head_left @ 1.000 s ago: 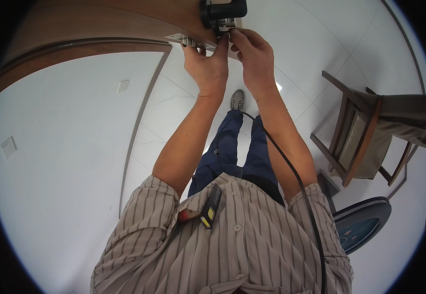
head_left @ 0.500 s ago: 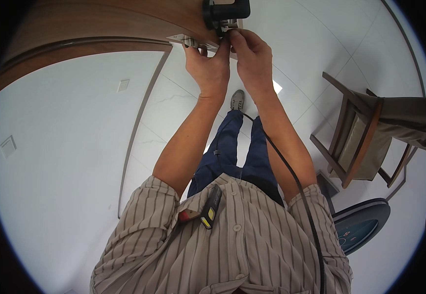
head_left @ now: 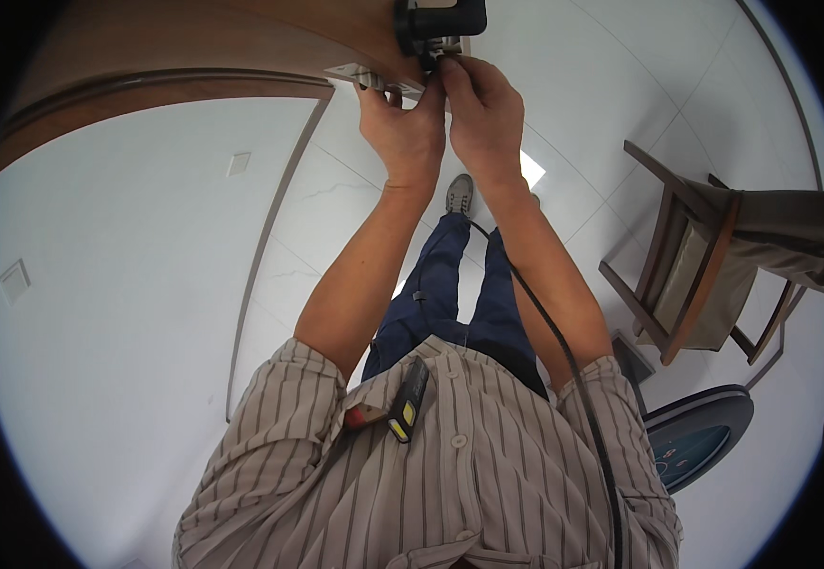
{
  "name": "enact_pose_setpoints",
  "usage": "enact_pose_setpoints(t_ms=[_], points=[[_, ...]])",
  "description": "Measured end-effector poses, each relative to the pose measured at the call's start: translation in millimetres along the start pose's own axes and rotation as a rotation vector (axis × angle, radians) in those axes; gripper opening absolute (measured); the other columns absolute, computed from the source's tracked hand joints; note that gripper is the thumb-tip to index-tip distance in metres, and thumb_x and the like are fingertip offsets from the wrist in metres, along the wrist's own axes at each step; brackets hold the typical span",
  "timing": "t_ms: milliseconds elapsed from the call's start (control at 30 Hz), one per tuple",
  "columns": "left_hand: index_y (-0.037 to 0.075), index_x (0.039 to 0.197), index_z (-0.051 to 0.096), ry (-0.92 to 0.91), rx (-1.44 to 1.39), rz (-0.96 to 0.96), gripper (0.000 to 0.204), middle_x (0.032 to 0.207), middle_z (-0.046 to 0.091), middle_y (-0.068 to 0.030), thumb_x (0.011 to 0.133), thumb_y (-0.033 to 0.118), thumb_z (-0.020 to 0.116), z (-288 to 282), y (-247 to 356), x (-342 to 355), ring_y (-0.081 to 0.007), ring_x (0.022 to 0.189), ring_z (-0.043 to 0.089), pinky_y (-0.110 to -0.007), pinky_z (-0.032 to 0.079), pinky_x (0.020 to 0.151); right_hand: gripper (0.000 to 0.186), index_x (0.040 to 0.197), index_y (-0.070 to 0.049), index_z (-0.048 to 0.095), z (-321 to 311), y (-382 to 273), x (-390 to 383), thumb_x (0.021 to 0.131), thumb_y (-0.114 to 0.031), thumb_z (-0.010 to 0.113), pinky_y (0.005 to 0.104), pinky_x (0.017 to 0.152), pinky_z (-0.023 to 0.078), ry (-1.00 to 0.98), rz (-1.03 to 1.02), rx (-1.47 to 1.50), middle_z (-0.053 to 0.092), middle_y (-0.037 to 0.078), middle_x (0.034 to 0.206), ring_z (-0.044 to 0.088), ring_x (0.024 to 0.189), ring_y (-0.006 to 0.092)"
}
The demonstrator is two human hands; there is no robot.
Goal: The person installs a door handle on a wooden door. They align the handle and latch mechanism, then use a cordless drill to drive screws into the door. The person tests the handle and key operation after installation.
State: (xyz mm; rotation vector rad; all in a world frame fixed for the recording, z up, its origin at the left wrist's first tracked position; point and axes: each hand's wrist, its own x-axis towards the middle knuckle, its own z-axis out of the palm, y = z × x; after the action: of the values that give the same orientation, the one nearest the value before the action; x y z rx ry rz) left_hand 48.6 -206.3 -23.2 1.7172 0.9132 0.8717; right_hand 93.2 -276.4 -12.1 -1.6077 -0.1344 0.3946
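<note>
At the edge of a wooden door, a black handle has metal parts beneath it, and a pale metal plate sits on the edge. My left hand curls its fingers around the edge beside that plate, its thumb reaching up under the handle. My right hand is closed just below the handle, thumb and forefinger meeting the left thumb at a small dark part. What exactly both sets of fingertips grip is hidden.
A wooden chair with a beige seat stands at right, beside a dark oval object. A white wall with switch plates fills the left. A black cable runs past my right forearm. My shoe is on the tiled floor.
My right hand has shifted slightly left, closer to my left hand. My left hand and the black handle appear a little further right. Both hands stay at the door edge.
</note>
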Motion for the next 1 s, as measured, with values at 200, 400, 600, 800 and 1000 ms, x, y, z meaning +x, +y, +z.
enact_pose_setpoints(t_ms=[200, 400, 600, 800, 1000], points=[[0.003, 0.117, 0.055, 0.001, -0.042, 0.019, 0.049, 0.108, 0.067, -0.0103, 0.077, 0.010, 0.082, 0.9, -2.2, -0.4, -0.0213, 0.101, 0.067, -0.038, 0.056, 0.092, 0.026, 0.105, 0.000, 0.073, -1.0, 1.5, -0.8, 0.095, -0.023, 0.065, 0.0291, 0.074, 0.050, 0.042, -0.089, -0.030, 0.071, 0.010, 0.096, 0.066, 0.082, 0.0168], [0.003, 0.118, 0.054, -0.007, -0.009, 0.010, 0.051, 0.109, 0.067, -0.0105, 0.076, 0.010, 0.082, -1.3, -4.8, -1.4, -0.0218, 0.101, 0.067, -0.037, 0.055, 0.091, 0.025, 0.106, 0.002, 0.073, -4.6, -0.9, 0.1, 0.094, -0.020, 0.067, 0.0259, 0.074, 0.049, -0.015, 0.025, 0.115, 0.071, 0.007, 0.096, 0.062, 0.083, 0.0107], [-0.004, 0.110, 0.052, -0.017, -0.025, 0.023, 0.046, 0.109, 0.064, -0.0125, 0.078, 0.007, 0.084, 0.3, -2.0, -1.1, -0.0182, 0.096, 0.062, -0.035, 0.055, 0.088, 0.024, 0.101, 0.004, 0.073, -5.6, -3.5, 1.2, 0.091, -0.018, 0.069, 0.0255, 0.072, 0.051, -0.027, 0.204, 0.507, 0.072, 0.007, 0.088, 0.065, 0.080, 0.0116], [-0.003, 0.111, 0.052, -0.018, -0.049, 0.017, 0.046, 0.112, 0.063, -0.0130, 0.078, 0.006, 0.083, 1.2, 0.1, -1.3, -0.0196, 0.102, 0.062, -0.036, 0.055, 0.090, 0.024, 0.101, 0.004, 0.073, -4.8, -3.3, 0.8, 0.091, -0.017, 0.070, 0.0241, 0.069, 0.050, -0.013, 0.161, 0.401, 0.072, 0.006, 0.083, 0.063, 0.075, 0.0100], [-0.002, 0.112, 0.052, -0.027, -0.047, 0.002, 0.046, 0.113, 0.063, -0.0131, 0.078, 0.004, 0.082, 0.0, 2.2, -2.5, -0.0203, 0.103, 0.062, -0.036, 0.055, 0.091, 0.025, 0.104, 0.004, 0.070, -5.6, -4.8, 0.6, 0.094, -0.019, 0.069, 0.0237, 0.073, 0.048, -0.035, 0.150, 0.258, 0.070, 0.004, 0.089, 0.060, 0.081, 0.0081]])
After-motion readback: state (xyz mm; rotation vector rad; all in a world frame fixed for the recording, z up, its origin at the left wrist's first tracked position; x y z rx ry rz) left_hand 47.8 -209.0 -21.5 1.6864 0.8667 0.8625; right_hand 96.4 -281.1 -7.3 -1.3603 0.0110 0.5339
